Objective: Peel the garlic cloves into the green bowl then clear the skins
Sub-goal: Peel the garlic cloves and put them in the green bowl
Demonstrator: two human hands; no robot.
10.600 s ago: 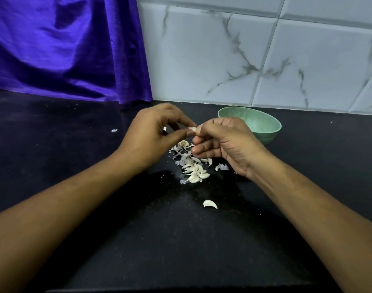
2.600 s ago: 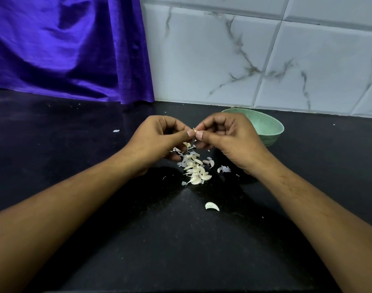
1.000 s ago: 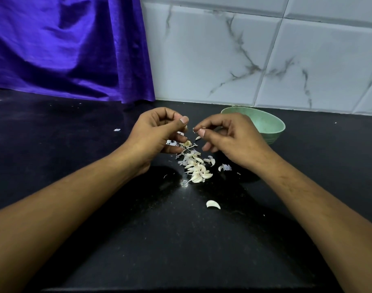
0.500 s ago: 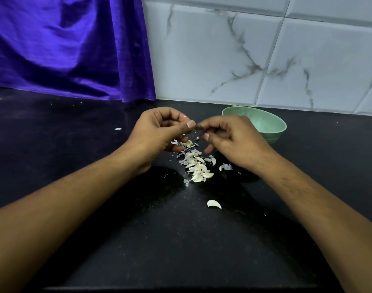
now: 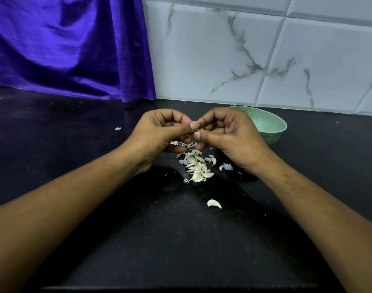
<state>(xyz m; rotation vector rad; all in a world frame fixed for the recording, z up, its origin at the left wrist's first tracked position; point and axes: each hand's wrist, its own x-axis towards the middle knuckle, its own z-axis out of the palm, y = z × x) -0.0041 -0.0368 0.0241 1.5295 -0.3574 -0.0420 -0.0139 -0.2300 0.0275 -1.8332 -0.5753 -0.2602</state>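
Observation:
My left hand (image 5: 162, 134) and my right hand (image 5: 227, 134) meet fingertip to fingertip above the black counter, pinching a small garlic clove (image 5: 198, 129) between thumbs and forefingers; the clove is almost wholly hidden by the fingers. Below the hands lies a pile of garlic cloves and papery skins (image 5: 196, 166). One clove (image 5: 214, 203) lies alone nearer to me. The green bowl (image 5: 271, 125) stands behind my right hand, partly hidden by it; its inside cannot be seen.
A purple cloth (image 5: 64, 47) hangs at the back left down to the black counter (image 5: 181, 240). A white marbled tile wall (image 5: 254, 53) stands behind the bowl. A scrap of skin (image 5: 118, 128) lies to the left, and another scrap (image 5: 226, 166) by my right wrist.
My hands, a little apart one second ago, have closed together again and now pinch the clove between them. The pile, the lone clove and the bowl stay put.

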